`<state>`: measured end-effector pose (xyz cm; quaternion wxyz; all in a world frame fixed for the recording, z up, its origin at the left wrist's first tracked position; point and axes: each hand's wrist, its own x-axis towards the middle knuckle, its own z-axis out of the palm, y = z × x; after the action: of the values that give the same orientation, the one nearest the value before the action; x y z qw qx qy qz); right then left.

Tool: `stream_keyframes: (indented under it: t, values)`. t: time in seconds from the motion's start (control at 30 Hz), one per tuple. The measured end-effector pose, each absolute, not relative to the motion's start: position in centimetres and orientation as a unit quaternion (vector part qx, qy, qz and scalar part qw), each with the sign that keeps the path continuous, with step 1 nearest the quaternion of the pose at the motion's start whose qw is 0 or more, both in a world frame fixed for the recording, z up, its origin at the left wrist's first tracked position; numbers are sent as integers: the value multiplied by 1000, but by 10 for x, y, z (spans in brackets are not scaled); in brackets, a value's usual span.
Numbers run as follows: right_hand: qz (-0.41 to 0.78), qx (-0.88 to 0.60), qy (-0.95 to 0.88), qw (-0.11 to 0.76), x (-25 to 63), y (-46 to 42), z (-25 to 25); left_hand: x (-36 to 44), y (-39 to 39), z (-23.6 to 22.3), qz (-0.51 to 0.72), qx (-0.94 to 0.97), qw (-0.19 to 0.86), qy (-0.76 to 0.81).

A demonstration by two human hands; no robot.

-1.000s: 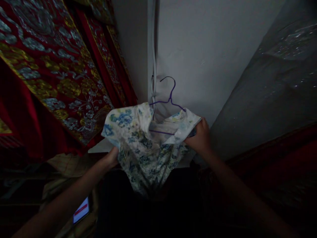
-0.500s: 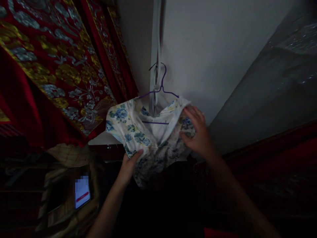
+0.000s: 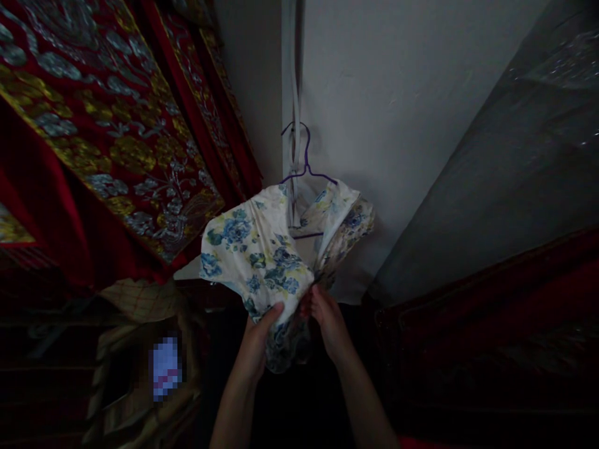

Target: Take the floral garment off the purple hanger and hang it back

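A white blouse (image 3: 262, 249) with blue and green flowers hangs on a thin purple hanger (image 3: 307, 163). The hanger's hook is caught on a pale cord (image 3: 296, 81) running down the wall. My left hand (image 3: 261, 340) grips the blouse low on its left side, thumb on the front and the other fingers hidden behind the cloth. My right hand (image 3: 325, 315) is closed on the blouse below the V of its neckline, its fingertips partly hidden by the fabric. The lower part of the blouse is bunched and dark.
Red cloth (image 3: 140, 149) embroidered in gold and silver hangs on the left. A lit screen (image 3: 165, 368), blurred out, lies on a wooden-looking stool or frame (image 3: 189, 399) at lower left. A pale wall (image 3: 397, 93) rises behind, with clear plastic sheeting (image 3: 515, 156) on the right.
My right hand has moved from the blouse's right shoulder down and left to the front below the neckline. The left hand keeps its grip, and the left half looks pulled across.
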<state>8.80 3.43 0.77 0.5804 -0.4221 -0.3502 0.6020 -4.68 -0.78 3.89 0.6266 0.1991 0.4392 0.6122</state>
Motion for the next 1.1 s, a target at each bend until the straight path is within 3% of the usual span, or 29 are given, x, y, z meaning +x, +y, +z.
stream_keyframes:
  t: [0.27,0.33,0.47,0.53,0.7,0.93,1.1]
  values:
    - [501,-431,-440,608,107,21,29,-33,-8,31,585,232,639,443]
    - [501,-437,-414,622,110,19,27,-38,-4,21,619,261,555,489]
    - [519,-442,-421,599,111,17,27,-47,2,0,682,375,214,589]
    - [537,-438,-440,572,107,16,29,-44,4,-5,651,464,145,583]
    - [578,-421,-452,533,97,14,37,-20,11,-3,576,590,287,488]
    - [587,-439,-429,527,102,23,47,-8,12,2,576,597,302,470]
    - [553,-436,-416,576,107,63,86,-4,14,-4,563,597,305,483]
